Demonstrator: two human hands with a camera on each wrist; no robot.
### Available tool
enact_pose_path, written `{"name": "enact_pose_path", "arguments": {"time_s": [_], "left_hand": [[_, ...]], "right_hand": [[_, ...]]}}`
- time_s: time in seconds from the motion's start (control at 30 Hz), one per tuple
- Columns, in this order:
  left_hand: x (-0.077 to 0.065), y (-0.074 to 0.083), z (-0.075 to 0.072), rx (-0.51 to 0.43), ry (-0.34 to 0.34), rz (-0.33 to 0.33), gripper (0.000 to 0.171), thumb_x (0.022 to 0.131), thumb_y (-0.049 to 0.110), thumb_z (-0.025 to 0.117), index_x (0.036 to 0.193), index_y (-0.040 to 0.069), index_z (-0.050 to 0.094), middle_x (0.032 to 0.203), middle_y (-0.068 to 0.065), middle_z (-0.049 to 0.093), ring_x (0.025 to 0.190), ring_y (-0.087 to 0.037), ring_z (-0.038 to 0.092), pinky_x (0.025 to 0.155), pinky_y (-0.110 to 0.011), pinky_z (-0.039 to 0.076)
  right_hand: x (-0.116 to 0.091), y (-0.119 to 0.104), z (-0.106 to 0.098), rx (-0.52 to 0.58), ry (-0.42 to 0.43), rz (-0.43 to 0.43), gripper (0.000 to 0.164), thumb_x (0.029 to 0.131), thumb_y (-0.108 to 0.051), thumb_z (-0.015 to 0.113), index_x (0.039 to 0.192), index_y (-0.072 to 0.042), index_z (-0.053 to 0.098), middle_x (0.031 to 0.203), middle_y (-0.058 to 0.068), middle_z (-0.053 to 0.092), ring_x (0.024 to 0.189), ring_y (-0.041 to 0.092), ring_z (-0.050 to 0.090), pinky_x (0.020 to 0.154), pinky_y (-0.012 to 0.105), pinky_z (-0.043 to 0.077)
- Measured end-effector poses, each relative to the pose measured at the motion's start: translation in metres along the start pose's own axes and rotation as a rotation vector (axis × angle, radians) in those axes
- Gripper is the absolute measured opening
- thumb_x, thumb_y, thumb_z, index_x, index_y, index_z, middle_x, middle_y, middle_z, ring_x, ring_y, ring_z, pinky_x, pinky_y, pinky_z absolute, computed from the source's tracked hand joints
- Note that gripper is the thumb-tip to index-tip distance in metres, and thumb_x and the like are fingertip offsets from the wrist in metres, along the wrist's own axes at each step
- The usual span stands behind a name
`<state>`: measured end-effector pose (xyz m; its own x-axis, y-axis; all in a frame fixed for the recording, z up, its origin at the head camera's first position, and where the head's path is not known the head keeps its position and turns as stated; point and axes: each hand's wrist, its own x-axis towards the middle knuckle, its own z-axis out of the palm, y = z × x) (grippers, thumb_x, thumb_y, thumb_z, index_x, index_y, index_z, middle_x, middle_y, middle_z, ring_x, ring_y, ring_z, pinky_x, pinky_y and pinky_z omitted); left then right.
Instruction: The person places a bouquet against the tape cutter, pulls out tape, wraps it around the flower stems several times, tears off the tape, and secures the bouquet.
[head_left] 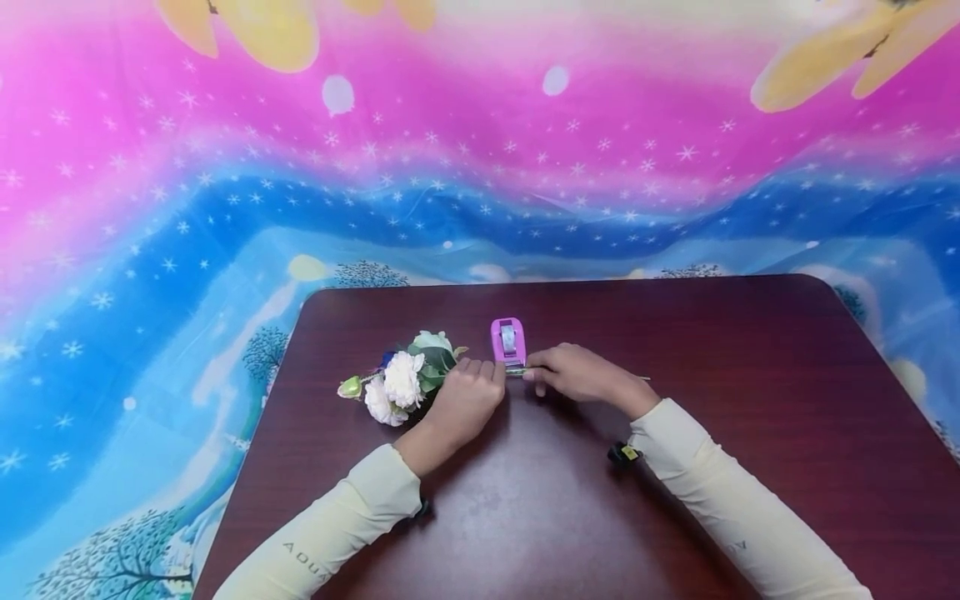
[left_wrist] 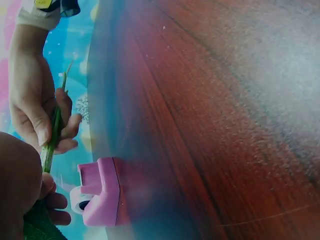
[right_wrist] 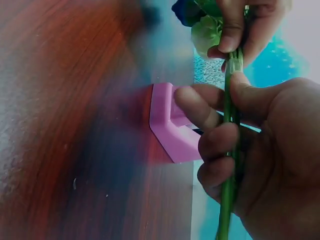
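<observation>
A bouquet of artificial flowers point(head_left: 403, 379), with white blooms, a green bud and a dark blue flower, lies sideways over the left part of the table. My left hand point(head_left: 468, 396) grips its green stems just below the leaves. Farther along the stems point(right_wrist: 228, 192), my right hand point(head_left: 573, 372) holds them between thumb and curled fingers. Clear tape point(right_wrist: 234, 65) shows around the stems between the two hands in the right wrist view. Just beyond the hands stands a pink tape dispenser point(head_left: 508, 340) with a roll of clear tape in it.
The dark red-brown wooden table point(head_left: 712, 350) has rounded far corners. Behind it hangs a pink and blue patterned cloth point(head_left: 480, 167) with snowflakes and trees. Dark wrist devices point(head_left: 622, 454) sit at the sleeve cuffs.
</observation>
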<state>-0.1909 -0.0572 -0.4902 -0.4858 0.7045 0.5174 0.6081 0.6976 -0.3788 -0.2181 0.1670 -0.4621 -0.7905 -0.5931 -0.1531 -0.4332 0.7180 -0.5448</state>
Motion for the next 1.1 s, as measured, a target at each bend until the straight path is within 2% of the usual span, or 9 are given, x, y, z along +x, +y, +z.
{"name": "enact_pose_path", "arguments": {"time_s": [0.07, 0.17, 0.37, 0.47, 0.6, 0.7, 0.8, 0.9, 1.1], "left_hand": [[-0.001, 0.001, -0.001, 0.028, 0.011, 0.005, 0.014, 0.087, 0.004, 0.063, 0.096, 0.005, 0.073, 0.069, 0.0, 0.062, 0.058, -0.016, 0.058, 0.058, -0.028, 0.047], [0.0, 0.002, -0.003, 0.004, -0.005, 0.003, 0.016, 0.087, 0.004, 0.064, 0.1, 0.004, 0.074, 0.068, -0.001, 0.063, 0.057, -0.015, 0.059, 0.056, -0.028, 0.046], [0.01, -0.002, -0.014, -0.111, -0.154, -0.066, 0.023, 0.089, 0.009, 0.07, 0.112, 0.005, 0.075, 0.069, 0.0, 0.066, 0.057, -0.014, 0.061, 0.055, -0.028, 0.047], [0.018, -0.007, -0.018, -0.229, -0.25, -0.131, 0.018, 0.095, 0.017, 0.069, 0.108, 0.007, 0.075, 0.07, -0.001, 0.068, 0.06, -0.017, 0.064, 0.058, -0.032, 0.051], [0.028, -0.017, -0.019, -0.466, -0.404, -0.219, 0.015, 0.1, 0.02, 0.066, 0.104, 0.01, 0.076, 0.078, -0.003, 0.074, 0.066, -0.019, 0.068, 0.062, -0.037, 0.054], [0.035, -0.025, -0.019, -0.627, -0.518, -0.301, 0.013, 0.099, 0.019, 0.068, 0.101, 0.011, 0.078, 0.082, -0.002, 0.075, 0.067, -0.016, 0.064, 0.061, -0.034, 0.052], [0.04, -0.029, -0.018, -0.718, -0.584, -0.361, 0.012, 0.097, 0.02, 0.071, 0.097, 0.011, 0.079, 0.083, 0.0, 0.075, 0.066, -0.013, 0.059, 0.059, -0.029, 0.046], [0.042, -0.03, -0.018, -0.734, -0.595, -0.379, 0.011, 0.095, 0.019, 0.073, 0.097, 0.012, 0.081, 0.088, 0.0, 0.078, 0.069, -0.012, 0.059, 0.062, -0.027, 0.045], [0.043, -0.027, -0.017, -0.639, -0.554, -0.38, 0.007, 0.091, 0.02, 0.077, 0.087, 0.016, 0.082, 0.084, 0.002, 0.079, 0.068, -0.013, 0.061, 0.063, -0.031, 0.048]], "right_hand": [[0.003, 0.001, 0.0, -0.02, 0.003, -0.021, 0.023, 0.106, -0.026, 0.055, 0.096, -0.011, 0.07, 0.071, -0.004, 0.065, 0.065, 0.007, 0.054, 0.071, 0.029, 0.048], [0.005, 0.003, 0.002, -0.104, 0.077, -0.05, 0.018, 0.104, -0.023, 0.06, 0.094, -0.013, 0.071, 0.072, -0.002, 0.065, 0.065, 0.008, 0.053, 0.068, 0.031, 0.049], [0.004, 0.004, 0.009, -0.255, 0.29, -0.099, 0.008, 0.099, -0.021, 0.068, 0.101, -0.016, 0.074, 0.09, 0.001, 0.075, 0.075, 0.014, 0.066, 0.068, 0.039, 0.057], [0.004, 0.005, 0.015, -0.326, 0.388, -0.152, 0.006, 0.098, -0.02, 0.069, 0.096, -0.015, 0.073, 0.086, -0.001, 0.073, 0.074, 0.015, 0.069, 0.065, 0.039, 0.056], [0.003, 0.009, 0.025, -0.426, 0.509, -0.21, 0.009, 0.097, -0.02, 0.07, 0.091, -0.013, 0.07, 0.077, 0.0, 0.067, 0.068, 0.015, 0.064, 0.061, 0.035, 0.051], [0.003, 0.012, 0.033, -0.481, 0.578, -0.235, 0.01, 0.097, -0.02, 0.071, 0.091, -0.012, 0.07, 0.077, 0.001, 0.067, 0.068, 0.016, 0.062, 0.06, 0.033, 0.046], [0.002, 0.015, 0.038, -0.514, 0.639, -0.26, 0.009, 0.096, -0.02, 0.071, 0.093, -0.011, 0.071, 0.08, 0.001, 0.069, 0.07, 0.018, 0.063, 0.061, 0.032, 0.044], [0.001, 0.016, 0.042, -0.529, 0.675, -0.273, 0.008, 0.096, -0.019, 0.07, 0.094, -0.011, 0.071, 0.081, 0.002, 0.068, 0.071, 0.02, 0.063, 0.061, 0.032, 0.042], [0.0, 0.015, 0.044, -0.549, 0.693, -0.276, 0.009, 0.097, -0.02, 0.069, 0.093, -0.012, 0.069, 0.079, 0.002, 0.066, 0.071, 0.02, 0.062, 0.062, 0.031, 0.041]]}}
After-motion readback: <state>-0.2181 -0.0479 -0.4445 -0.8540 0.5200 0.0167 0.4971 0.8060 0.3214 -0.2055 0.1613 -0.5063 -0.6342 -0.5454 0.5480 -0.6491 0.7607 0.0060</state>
